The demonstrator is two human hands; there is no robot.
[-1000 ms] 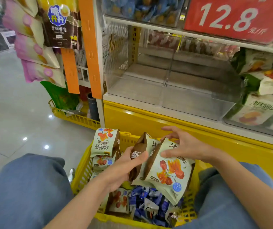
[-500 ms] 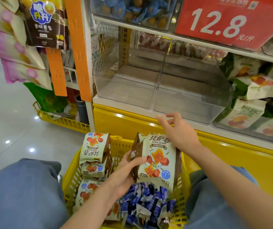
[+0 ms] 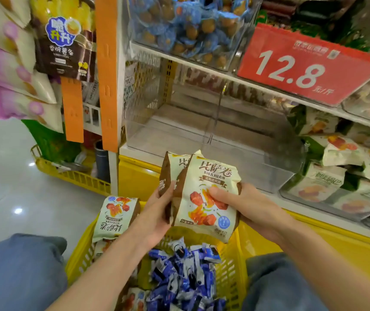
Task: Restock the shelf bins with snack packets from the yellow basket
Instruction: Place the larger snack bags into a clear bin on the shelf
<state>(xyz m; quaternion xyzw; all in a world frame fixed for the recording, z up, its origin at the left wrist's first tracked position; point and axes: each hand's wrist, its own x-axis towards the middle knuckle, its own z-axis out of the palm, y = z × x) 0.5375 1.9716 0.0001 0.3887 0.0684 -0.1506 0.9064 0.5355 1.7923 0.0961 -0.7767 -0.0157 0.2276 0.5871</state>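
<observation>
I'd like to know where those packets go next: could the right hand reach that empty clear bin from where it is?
Probably yes. The right hand holds the Bisajuan packets just below the empty clear bin, whose open top faces the person. Nothing lies between them, though the left hand grips the packets too.

A second snack packet [image 3: 175,167] sits largely hidden behind the front packet [image 3: 206,198], only its top corner and brown side showing, while the right hand's [image 3: 253,212] fingers vanish behind the pack. The yellow basket [image 3: 231,277] runs off the bottom edge, its lower packets cut off beneath the blue wrapped sweets [image 3: 186,274]. Small print on the red price sign [image 3: 309,63] blurs beyond reading.
</observation>
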